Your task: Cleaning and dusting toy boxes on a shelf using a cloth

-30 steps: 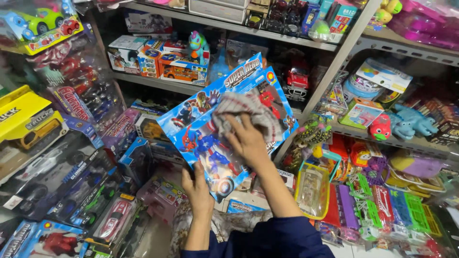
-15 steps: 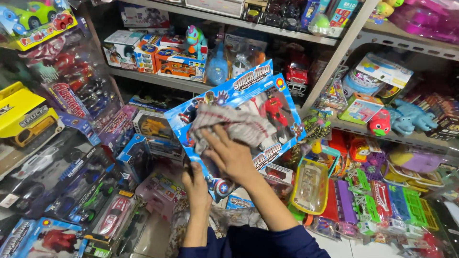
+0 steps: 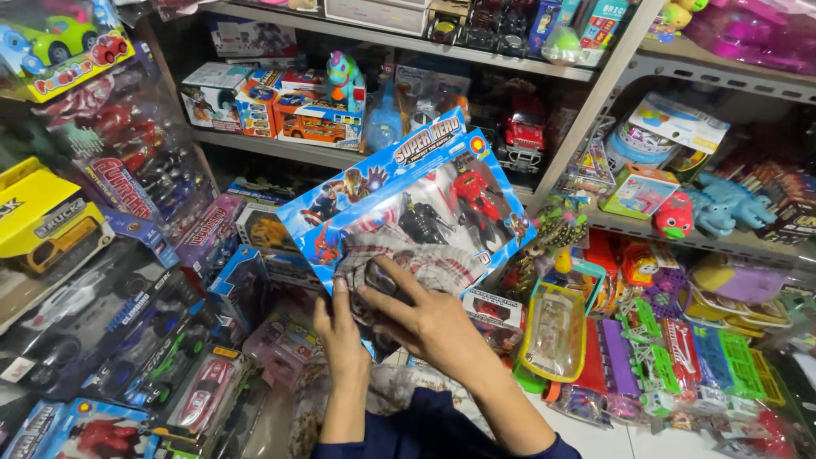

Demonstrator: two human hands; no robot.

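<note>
Blue boxed toy-figure set wiped with a cloth

The flat blue cardboard toy box is gripped at its lower edge by the left hand; the grey-striped cloth, pressed flat by the right hand, has been drawn down from the clear window's centre to its lower edge.

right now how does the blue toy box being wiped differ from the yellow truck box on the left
The blue toy box is held tilted in the air by the left hand, while the yellow truck box rests in the stack. The blue box has a clear window showing figures; the yellow box looks mostly solid. A cloth under the right hand touches only the blue box. Both are boxed toys.
</note>
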